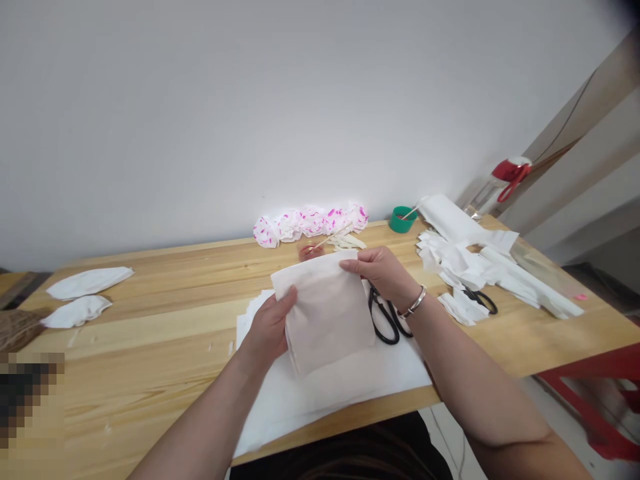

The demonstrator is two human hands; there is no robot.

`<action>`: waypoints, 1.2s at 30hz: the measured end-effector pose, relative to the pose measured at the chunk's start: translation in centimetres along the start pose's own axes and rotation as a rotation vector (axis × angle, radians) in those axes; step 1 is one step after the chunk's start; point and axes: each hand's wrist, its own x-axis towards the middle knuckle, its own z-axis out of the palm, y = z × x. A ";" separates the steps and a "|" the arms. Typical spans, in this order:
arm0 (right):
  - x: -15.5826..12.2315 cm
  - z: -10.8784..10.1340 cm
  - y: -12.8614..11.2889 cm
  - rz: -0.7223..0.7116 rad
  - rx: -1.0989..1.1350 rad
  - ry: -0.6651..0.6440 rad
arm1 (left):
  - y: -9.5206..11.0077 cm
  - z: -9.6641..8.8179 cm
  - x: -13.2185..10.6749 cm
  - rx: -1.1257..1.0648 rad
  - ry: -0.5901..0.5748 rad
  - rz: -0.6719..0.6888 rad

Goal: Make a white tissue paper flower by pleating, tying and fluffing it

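Note:
Between my two hands a folded stack of thin white tissue paper [330,320] is held up, tilted, over the table. My left hand [273,323] grips its left edge, thumb in front and fingers behind. At the top right corner my right hand [377,267] pinches it between thumb and fingers; a silver bracelet circles that wrist. Beneath the stack lie larger white sheets [350,390]. Black-handled scissors [387,323] rest on them beside my right wrist, their blades hidden.
Pink-flecked white paper balls [313,221] line the wall. Nearby are a small reddish dish [311,250] and a green cup [403,220]. Paper scraps [455,263], another pair of scissors [485,303] and a red-lidded bottle [500,183] stand right. Two white paper pieces [90,283] and twine [20,328] lie left.

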 end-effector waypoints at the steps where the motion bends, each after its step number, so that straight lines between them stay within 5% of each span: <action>1: 0.0 0.0 0.0 -0.012 -0.020 0.011 | 0.0 0.0 0.0 -0.002 -0.005 -0.002; 10: -0.4 0.4 -0.7 -0.015 -0.131 0.066 | 0.0 0.1 0.0 -0.038 0.010 -0.002; 17: -0.7 0.5 -0.6 0.152 -0.036 -0.158 | 0.0 0.0 0.1 -0.088 0.001 0.013; 21: -0.7 0.4 -0.5 0.189 -0.099 -0.153 | -0.1 0.0 0.3 -0.105 0.026 0.037; 29: -0.8 0.5 -0.8 0.129 -0.357 -0.310 | 0.0 0.4 0.8 -0.136 0.191 0.102; 36: -1.4 2.5 -0.5 -0.013 -0.683 -0.176 | 0.0 0.3 1.5 -0.166 0.342 0.174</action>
